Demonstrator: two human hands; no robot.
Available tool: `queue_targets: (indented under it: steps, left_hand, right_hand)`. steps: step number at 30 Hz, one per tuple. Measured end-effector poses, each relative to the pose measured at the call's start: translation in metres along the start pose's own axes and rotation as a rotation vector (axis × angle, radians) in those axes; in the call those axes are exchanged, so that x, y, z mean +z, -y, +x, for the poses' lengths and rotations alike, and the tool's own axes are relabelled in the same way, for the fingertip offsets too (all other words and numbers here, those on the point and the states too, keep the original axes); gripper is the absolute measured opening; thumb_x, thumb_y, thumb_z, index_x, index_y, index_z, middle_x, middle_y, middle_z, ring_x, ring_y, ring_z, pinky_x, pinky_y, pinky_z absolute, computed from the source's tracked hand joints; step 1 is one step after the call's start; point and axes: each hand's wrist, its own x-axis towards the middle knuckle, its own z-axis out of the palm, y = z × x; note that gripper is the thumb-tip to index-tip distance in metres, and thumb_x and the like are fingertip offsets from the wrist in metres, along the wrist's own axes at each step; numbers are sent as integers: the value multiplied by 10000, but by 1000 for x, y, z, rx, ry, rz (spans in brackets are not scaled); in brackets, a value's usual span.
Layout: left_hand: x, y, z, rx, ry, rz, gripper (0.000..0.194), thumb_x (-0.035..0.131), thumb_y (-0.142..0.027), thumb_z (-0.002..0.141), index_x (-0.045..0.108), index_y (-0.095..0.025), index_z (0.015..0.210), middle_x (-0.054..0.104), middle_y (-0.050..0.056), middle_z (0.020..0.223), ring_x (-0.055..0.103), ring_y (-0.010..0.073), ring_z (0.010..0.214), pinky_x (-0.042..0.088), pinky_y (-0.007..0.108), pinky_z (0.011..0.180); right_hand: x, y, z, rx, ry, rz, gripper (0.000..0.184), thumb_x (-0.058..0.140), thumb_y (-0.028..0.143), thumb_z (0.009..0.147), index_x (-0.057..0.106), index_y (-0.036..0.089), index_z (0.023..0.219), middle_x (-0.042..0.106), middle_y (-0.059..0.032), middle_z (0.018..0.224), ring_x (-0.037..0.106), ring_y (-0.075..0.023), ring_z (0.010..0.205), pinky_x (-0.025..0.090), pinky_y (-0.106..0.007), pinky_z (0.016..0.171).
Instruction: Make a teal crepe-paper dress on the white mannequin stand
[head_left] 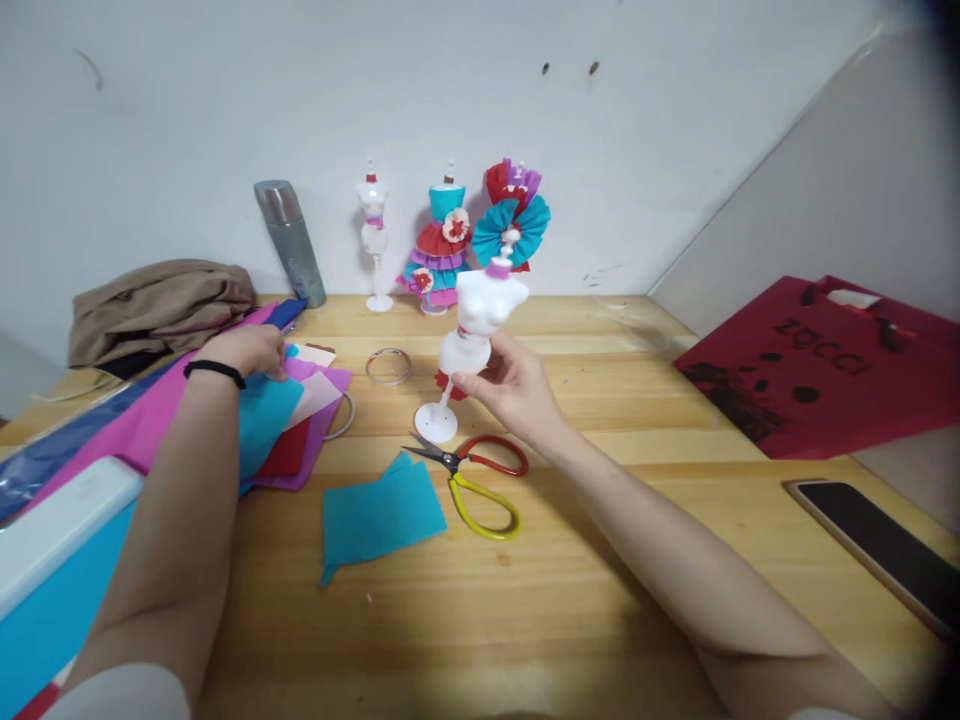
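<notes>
Bare forearms (637, 515) reach over the desk (600, 640), right fingers (487, 389) clamped round a tilted white mannequin (491, 303) that a slipped grip could topple onto nearby open scissors (450, 462), left fingers (274, 357) at coloured sheets (270, 412), grip unclear.

Dark lettering stretches across a red bag (832, 365), the one wording that reads clearly: "ZQCCI", though the rounded second character may be a stylized "A". The word runs slantwise near the bag's upper edge, above a dark blotted print. Far to the left of the bag, a grey flask (291, 240) carries faint markings low on its side, too blurred to decipher.
</notes>
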Motion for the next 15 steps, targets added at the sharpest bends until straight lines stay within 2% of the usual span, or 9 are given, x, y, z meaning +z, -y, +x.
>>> queue_targets:
  steps: [2, 6, 9, 11, 15]
  left_hand:
    - [-5, -10, -9, 23, 3, 20, 154, 713, -184, 711, 626, -167, 586, 560, -34, 501, 462, 133, 571, 329, 241, 630]
    - [-16, -29, -27, 40, -1, 79, 134, 621, -156, 750, 619, -162, 616, 562, -20, 556, 466, 132, 594, 320, 243, 619]
    - [-26, -40, -40, 58, -73, 197, 193, 534, -200, 822, 630, -164, 659, 560, 17, 637, 479, 159, 646, 330, 267, 640]
    - [-33, -45, -48, 34, -98, 232, 168, 517, -193, 811, 639, -147, 706, 597, 56, 728, 515, 185, 721, 339, 282, 671]
    - [-42, -55, -65, 41, -289, 234, 263, 473, -300, 891, 642, -129, 782, 584, 72, 775, 479, 192, 735, 335, 295, 701]
  right_hand:
    - [-1, 3, -3, -17, 4, -66, 370, 751, 342, 761, 688, 198, 1095, 748, -76, 968, 686, -245, 881, 574, -386, 767]
    - [1, 10, -7, -25, 18, -101, 360, 760, 333, 763, 695, 205, 1093, 748, -77, 968, 675, -249, 875, 570, -397, 769]
    - [3, 11, -8, -16, 19, -98, 371, 761, 342, 766, 690, 211, 1106, 740, -73, 966, 669, -250, 884, 564, -395, 776]
    - [6, 9, -9, -19, 3, -102, 372, 749, 348, 777, 680, 212, 1115, 731, -75, 976, 663, -246, 894, 558, -387, 784]
    - [10, 3, -9, -71, -7, -115, 365, 703, 353, 817, 649, 210, 1149, 708, -78, 1014, 638, -225, 896, 542, -370, 799]
